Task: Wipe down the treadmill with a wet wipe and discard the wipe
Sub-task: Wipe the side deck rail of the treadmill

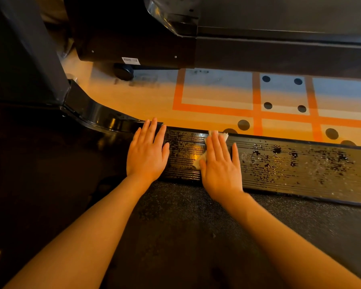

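1. The left hand (147, 152) lies flat, palm down, on the ribbed black side rail (279, 163) of the treadmill; its fingers are straight and together, so its grip is released and it holds nothing.
2. The right hand (219, 163) lies just beside the left, also palm down with straight, slightly spread fingers, pressing the wet wipe (200, 159) against the rail; its grip is released too, the wipe pinned under the flat palm rather than clenched.
3. The white wipe shows at two places: a crumpled edge beyond the fingertips at the rail's far edge, and a corner by the thumb side of the hand.
4. The rail between the two hands looks glossy and wet, while the stretch to the right of the right hand carries scattered wet patches and droplets.
5. The dark textured running belt (196, 226) lies on the near side of the rail, beneath both forearms.
6. To the left, the rail meets a glossy black base cover (96, 115) from which an upright (23, 49) rises.
7. Beyond the rail the floor (133, 101) bears orange lines (256, 105) and black dots (243, 124).
8. A second black machine (144, 38) stands on that floor, with a wheel (123, 71) and a barcode label (130, 60).
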`<action>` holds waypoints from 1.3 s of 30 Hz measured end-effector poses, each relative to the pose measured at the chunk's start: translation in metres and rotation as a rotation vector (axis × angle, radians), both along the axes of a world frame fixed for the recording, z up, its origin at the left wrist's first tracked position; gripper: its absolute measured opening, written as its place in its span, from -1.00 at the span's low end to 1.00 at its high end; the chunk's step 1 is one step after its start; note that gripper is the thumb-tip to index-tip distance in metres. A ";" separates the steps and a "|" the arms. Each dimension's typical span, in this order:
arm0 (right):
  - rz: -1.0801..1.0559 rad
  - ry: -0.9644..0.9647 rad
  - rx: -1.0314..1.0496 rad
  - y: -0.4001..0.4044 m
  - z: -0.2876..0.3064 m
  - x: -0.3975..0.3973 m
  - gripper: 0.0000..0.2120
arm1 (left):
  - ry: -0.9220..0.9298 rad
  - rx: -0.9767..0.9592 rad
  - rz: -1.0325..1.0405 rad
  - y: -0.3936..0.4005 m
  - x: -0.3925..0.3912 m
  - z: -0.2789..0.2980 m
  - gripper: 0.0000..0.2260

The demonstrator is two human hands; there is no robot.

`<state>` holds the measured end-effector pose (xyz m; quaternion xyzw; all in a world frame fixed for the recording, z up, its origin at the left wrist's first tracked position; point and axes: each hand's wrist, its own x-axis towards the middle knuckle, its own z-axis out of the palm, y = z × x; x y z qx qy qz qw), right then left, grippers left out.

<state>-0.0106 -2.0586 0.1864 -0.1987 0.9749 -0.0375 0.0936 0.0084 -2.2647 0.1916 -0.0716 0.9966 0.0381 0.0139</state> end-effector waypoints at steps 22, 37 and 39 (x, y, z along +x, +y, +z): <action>-0.028 -0.064 -0.061 0.013 0.005 -0.024 -0.44 | 0.014 0.026 0.009 0.001 0.000 0.000 -0.50; 0.225 0.077 -0.030 0.003 -0.011 0.038 -0.43 | 0.006 -0.009 -0.002 0.001 0.001 0.001 -0.49; 0.307 0.111 -0.002 -0.012 -0.011 0.037 -0.44 | -0.001 -0.012 0.001 0.001 0.001 0.001 -0.48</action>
